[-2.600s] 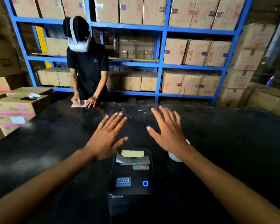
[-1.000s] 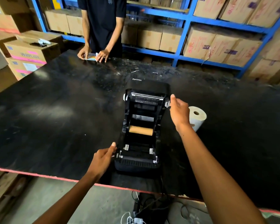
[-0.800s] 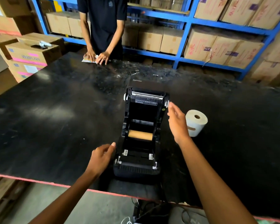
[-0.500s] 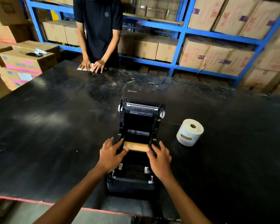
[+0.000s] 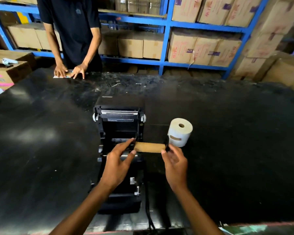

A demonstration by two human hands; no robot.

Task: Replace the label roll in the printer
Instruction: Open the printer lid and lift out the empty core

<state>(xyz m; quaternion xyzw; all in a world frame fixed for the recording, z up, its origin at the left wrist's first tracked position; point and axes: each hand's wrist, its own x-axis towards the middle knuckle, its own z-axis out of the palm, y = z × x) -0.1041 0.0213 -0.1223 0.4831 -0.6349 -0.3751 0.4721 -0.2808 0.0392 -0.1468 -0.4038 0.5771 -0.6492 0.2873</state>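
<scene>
- The left hand [image 5: 116, 164] and right hand [image 5: 175, 164] are holding the spent brown cardboard core [image 5: 149, 147] by its black end pieces; each grip is pinched shut on one end of the core.
- Change since half a second ago: the core was then sitting inside the bay of the open black label printer [image 5: 119, 150]; it is now hanging clear of the bay, shifted toward the printer's right side, above the black worktop [image 5: 41, 141].
- Printer lid is standing open; bay is appearing empty, though the left hand is partly covering it.
- The fresh white label roll [image 5: 180, 132] is standing on end on the worktop, just beyond the right hand, untouched.
- Judgement: removal step is finishing; the end pieces probably need transferring to the fresh roll before loading.
- Another person across the worktop is pressing on a paper sheet [image 5: 61, 75]; not involved.
</scene>
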